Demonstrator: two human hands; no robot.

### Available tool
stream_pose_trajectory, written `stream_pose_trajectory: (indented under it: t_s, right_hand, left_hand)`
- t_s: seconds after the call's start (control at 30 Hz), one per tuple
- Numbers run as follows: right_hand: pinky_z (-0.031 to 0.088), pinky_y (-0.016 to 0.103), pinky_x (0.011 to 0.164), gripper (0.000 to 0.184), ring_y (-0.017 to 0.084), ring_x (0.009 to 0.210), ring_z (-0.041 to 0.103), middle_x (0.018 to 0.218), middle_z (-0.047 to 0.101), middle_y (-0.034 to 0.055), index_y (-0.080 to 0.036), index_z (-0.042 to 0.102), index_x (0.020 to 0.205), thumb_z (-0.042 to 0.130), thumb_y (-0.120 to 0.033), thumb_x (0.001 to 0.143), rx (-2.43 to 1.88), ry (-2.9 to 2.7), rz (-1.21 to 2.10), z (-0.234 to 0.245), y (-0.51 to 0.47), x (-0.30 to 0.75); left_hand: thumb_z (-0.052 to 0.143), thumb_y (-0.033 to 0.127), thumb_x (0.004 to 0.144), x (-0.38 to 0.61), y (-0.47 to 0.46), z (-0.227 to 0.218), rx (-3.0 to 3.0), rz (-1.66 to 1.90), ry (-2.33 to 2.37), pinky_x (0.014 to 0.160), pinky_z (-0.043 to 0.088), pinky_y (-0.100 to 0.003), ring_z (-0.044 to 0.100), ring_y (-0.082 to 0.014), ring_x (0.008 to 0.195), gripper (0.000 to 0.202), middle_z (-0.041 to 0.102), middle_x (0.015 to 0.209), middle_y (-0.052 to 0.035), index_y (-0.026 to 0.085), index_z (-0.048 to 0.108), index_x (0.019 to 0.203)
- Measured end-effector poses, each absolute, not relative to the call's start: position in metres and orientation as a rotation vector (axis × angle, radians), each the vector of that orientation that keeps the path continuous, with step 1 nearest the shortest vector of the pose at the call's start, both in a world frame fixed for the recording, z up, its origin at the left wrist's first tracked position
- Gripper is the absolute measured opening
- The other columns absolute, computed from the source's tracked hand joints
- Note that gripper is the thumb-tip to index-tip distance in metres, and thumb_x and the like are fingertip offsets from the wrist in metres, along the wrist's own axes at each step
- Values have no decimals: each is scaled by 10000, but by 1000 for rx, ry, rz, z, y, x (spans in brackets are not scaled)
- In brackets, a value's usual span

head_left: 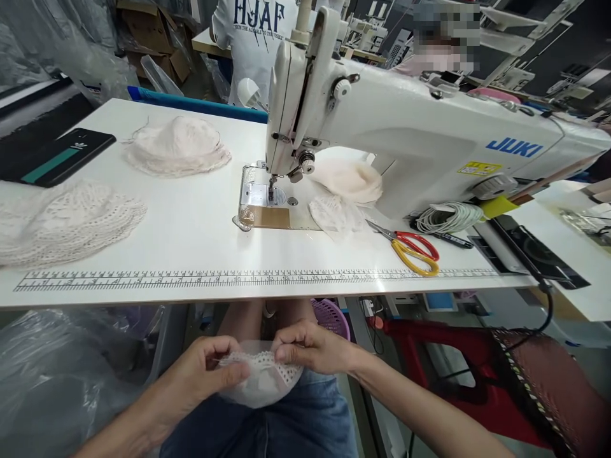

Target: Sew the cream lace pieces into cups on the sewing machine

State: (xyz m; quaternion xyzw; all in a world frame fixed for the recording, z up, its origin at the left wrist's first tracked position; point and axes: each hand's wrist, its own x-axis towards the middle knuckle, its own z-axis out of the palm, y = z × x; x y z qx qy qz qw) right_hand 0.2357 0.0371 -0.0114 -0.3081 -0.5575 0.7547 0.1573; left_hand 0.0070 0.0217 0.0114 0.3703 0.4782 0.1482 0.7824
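Two pinch grips: left hand [206, 374] and right hand [312, 346] clamp the white eyelet-fabric piece [260, 385] left and right; likely light, limp, best held by its edges

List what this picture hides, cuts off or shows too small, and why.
All in the head view:
Left hand: some fingertips, hidden behind the white lace piece.
Lace pile: its left end, cut off by the picture's edge.
Needle area: any thread there, too small to tell.
Purple basket: its far part, hidden by the tabletop.
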Motion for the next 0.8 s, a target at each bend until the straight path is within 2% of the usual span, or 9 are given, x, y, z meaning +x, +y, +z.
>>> stream_pose_trajectory:
  t_s: [0.07, 0.17, 0.3, 0.4, 0.5, 0.67, 0.8]
  right_hand:
    - [349, 184, 531, 460, 71, 572, 413, 626, 492, -33, -114, 602, 753, 666, -566, 697, -907, -1518, 2204, -10, 35, 236]
    - [375, 186, 550, 442, 76, 590, 450, 664, 545, -37, -131, 611, 765, 796, -478, 563, -964, -1487, 2185, -9, 32, 235]
    - [317, 160, 480, 346, 60, 541, 405, 597, 503, -48, -124, 622, 755, 762, -424, 655, -1012, -1536, 2089, -13, 31, 235]
    - [333, 166, 489, 343, 62, 545, 424, 615, 525, -31, -112, 629, 745, 722, -439, 705, -986, -1466, 2121, -16, 31, 236]
    - [358, 176, 517, 324, 74, 576, 463, 650, 553, -16, -115, 642, 753, 708, -431, 725, -946, -1428, 2155, -16, 31, 238]
    - [406, 218, 631, 281, 104, 683, 523, 745, 560, 9, -110, 657, 713, 717, -385, 723, -818, -1500, 2026, -14, 33, 236]
    - [405, 219, 627, 308, 99, 663, 517, 727, 566, 5, -110, 663, 724, 723, -412, 706, -814, -1412, 2096, -15, 33, 236]
  left_hand:
    - [739, 441, 674, 8, 21, 11, 780, 337, 1045, 603, 342, -195, 454, -114, 652, 321, 541, 667, 22, 146, 616, 697]
    - [739, 438, 677, 9, 20, 11, 747, 360, 1066, 621, 351, -193, 457, -117, 670, 315, 542, 675, 25, 153, 603, 693]
    - [743, 438, 676, 11, 18, 8, 713, 382, 1078, 618, 346, -181, 453, -110, 667, 322, 543, 669, 29, 152, 594, 679]
    - [757, 436, 662, 11, 17, 6, 697, 381, 1081, 620, 346, -177, 462, -109, 674, 330, 554, 670, 25, 145, 604, 684]
    - [753, 449, 662, 11, 18, 7, 701, 344, 1086, 626, 358, -187, 478, -120, 685, 335, 562, 683, 18, 148, 618, 715]
    - [727, 476, 679, 14, 20, 11, 743, 303, 1096, 649, 378, -217, 501, -143, 710, 351, 586, 720, -5, 155, 589, 704]
    - [729, 472, 678, 14, 18, 12, 733, 310, 1100, 661, 378, -224, 509, -148, 719, 353, 595, 729, -11, 155, 578, 718]
